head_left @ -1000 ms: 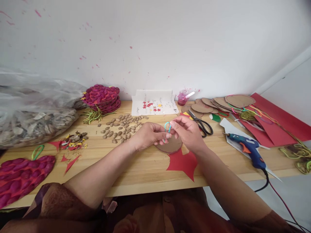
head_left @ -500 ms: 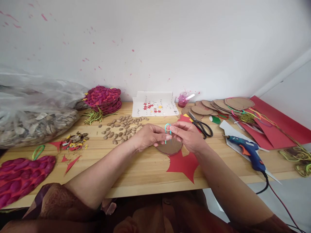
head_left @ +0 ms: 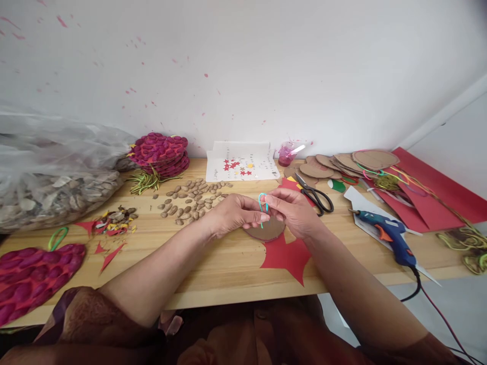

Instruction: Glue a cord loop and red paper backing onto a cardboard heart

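Observation:
A short turquoise cord (head_left: 261,198), bent into a loop, is pinched between my two hands. My left hand (head_left: 241,213) grips it from the left with thumb and fingers together. From the other side my right hand (head_left: 291,209) pinches the cord near the top of the loop. Just below them a round cardboard disc (head_left: 264,232) lies on the table, partly covered by my fingers. Beside the disc is a cut piece of red paper (head_left: 287,256), its edges curved and pointed.
Black-handled scissors (head_left: 317,197) and a blue glue gun (head_left: 391,235) lie to the right, near stacked cardboard discs (head_left: 342,165). Several pistachio shells (head_left: 190,200) are spread left of my hands. Further left are a plastic bag of shells (head_left: 57,187) and a magenta shell-covered piece (head_left: 38,276).
Both hands hold nearly the same place and keep their pinch on the cord. The loop's lower end has shifted slightly. The view has moved a little.

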`<action>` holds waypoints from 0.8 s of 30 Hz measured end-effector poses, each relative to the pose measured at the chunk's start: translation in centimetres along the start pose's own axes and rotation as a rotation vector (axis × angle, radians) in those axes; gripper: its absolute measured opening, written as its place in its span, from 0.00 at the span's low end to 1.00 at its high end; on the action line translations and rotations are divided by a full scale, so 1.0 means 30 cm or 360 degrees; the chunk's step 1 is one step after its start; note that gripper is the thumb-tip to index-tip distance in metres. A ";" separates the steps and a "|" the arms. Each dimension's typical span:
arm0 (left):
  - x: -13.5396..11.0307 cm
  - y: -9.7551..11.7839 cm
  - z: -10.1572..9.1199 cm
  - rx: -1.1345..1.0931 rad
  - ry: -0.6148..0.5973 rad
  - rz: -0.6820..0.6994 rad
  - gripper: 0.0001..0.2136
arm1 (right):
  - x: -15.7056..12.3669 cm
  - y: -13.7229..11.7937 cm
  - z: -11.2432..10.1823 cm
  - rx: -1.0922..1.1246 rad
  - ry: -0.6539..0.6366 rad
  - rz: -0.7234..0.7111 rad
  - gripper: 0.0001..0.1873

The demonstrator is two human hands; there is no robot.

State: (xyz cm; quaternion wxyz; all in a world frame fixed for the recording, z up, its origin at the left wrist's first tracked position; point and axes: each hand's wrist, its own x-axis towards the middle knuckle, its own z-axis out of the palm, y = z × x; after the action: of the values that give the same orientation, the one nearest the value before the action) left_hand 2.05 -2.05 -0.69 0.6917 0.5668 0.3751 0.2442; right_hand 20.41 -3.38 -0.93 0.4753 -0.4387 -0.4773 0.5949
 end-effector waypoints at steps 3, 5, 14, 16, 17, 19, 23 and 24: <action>-0.004 0.003 0.005 0.0017 -0.0003 -0.0007 0.11 | -0.002 0.000 0.008 -0.0024 0.0004 0.0016 0.16; -0.006 0.005 0.005 0.0009 -0.0012 0.0002 0.12 | -0.003 0.000 0.011 -0.0039 0.0000 0.0031 0.18; -0.004 0.024 -0.040 -0.0015 0.0255 0.0118 0.18 | -0.002 0.010 -0.034 -0.0213 -0.0151 0.0181 0.18; -0.003 0.026 -0.048 0.0004 0.0293 0.0156 0.18 | -0.004 0.012 -0.038 -0.0248 -0.0248 0.0224 0.17; -0.002 0.026 -0.050 0.0023 0.0298 0.0168 0.17 | -0.006 0.013 -0.037 -0.0239 -0.0290 0.0256 0.17; -0.003 0.025 -0.052 0.0068 0.0281 0.0185 0.16 | -0.008 0.015 -0.032 -0.0179 -0.0354 0.0338 0.16; -0.004 0.016 -0.053 0.0170 0.0246 0.0214 0.16 | -0.008 0.017 -0.026 -0.0064 -0.0406 0.0452 0.15; -0.004 0.014 -0.054 0.0188 0.0242 0.0226 0.16 | -0.007 0.016 -0.026 -0.0053 -0.0407 0.0463 0.15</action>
State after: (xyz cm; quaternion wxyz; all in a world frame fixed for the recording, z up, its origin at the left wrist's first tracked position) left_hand 0.71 -1.07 -0.37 0.6075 0.6117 0.3991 0.3122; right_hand 21.14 -3.53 -1.52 0.3124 -0.4318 -0.4751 0.7002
